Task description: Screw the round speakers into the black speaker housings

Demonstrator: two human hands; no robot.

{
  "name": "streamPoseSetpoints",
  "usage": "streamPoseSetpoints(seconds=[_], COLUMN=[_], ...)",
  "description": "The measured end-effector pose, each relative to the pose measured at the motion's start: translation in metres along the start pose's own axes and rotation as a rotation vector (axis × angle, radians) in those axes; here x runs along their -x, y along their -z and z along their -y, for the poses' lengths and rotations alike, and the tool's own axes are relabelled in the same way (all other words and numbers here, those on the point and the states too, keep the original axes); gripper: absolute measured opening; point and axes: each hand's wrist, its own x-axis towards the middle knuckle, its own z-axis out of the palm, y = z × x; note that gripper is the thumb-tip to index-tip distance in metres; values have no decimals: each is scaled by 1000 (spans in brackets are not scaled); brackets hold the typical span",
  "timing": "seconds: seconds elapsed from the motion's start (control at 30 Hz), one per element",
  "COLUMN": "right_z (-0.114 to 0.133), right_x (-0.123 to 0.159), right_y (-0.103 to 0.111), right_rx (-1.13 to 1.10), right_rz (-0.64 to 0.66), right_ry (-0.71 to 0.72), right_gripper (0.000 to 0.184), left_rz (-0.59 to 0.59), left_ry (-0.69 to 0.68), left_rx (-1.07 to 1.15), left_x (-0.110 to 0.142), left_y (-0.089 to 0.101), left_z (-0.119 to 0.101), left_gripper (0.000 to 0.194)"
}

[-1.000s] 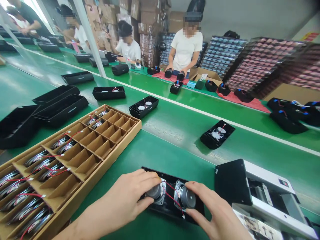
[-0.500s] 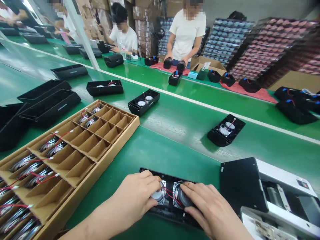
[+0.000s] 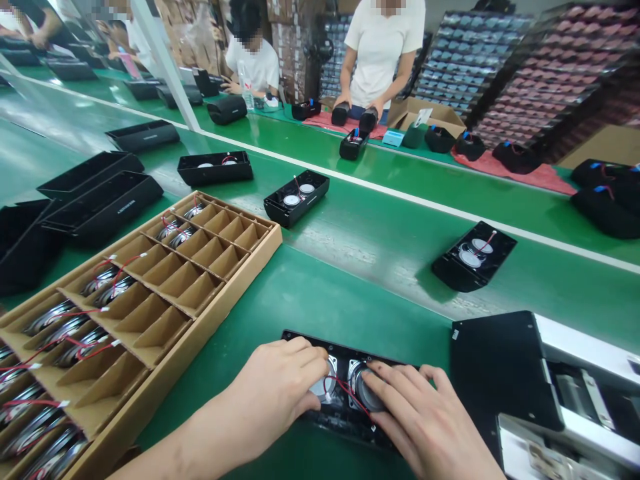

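Observation:
A black speaker housing [image 3: 345, 430] lies on the green surface in front of me, with two round speaker drivers in it. My left hand [image 3: 283, 377] is curled over the left speaker driver [image 3: 327, 388], its thumb at the near side, partly covering it. The fingers of my right hand [image 3: 417, 407] bend over the right speaker driver [image 3: 369, 395], with the thumb by its near edge. Red wires [image 3: 345, 385] run between the two drivers, and a small white connector [image 3: 373, 429] hangs near the right thumb. The ends of the housing are partly hidden by my hands.
To the left stands a divided cardboard box [image 3: 240, 293] holding several drivers. A black and silver machine [image 3: 505, 373] is close on the right. Housings with drivers [image 3: 473, 257] sit on the green belt [image 3: 370, 227]. Across it, a person [image 3: 383, 60] handles dark parts.
The view has shifted slightly, and the belt's housings appear a little further right. My hands stay on the two drivers, with only slight finger movement.

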Motion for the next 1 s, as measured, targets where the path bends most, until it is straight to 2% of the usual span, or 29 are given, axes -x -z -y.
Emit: streamPoseSetpoints(seconds=[0.23,0.53,0.7,1.0], right_z=[1,-1,2,4], right_x=[1,5,5,1], right_y=[2,-4,-7,-4], right_rx=[44,-61,-121,-109], right_rz=[-7,-29,-52,-53], right_ry=[21,-18,-92,-72], right_gripper=[31,29,29,28], left_rz=[-43,-92,-67,-68], left_ry=[-35,-59,-32,-29], left_rx=[-5,15,44,35], left_x=[1,2,3,2], left_y=[-3,-4,-4,-3], left_z=[4,4,4,3], left_gripper=[40,37,31,31])
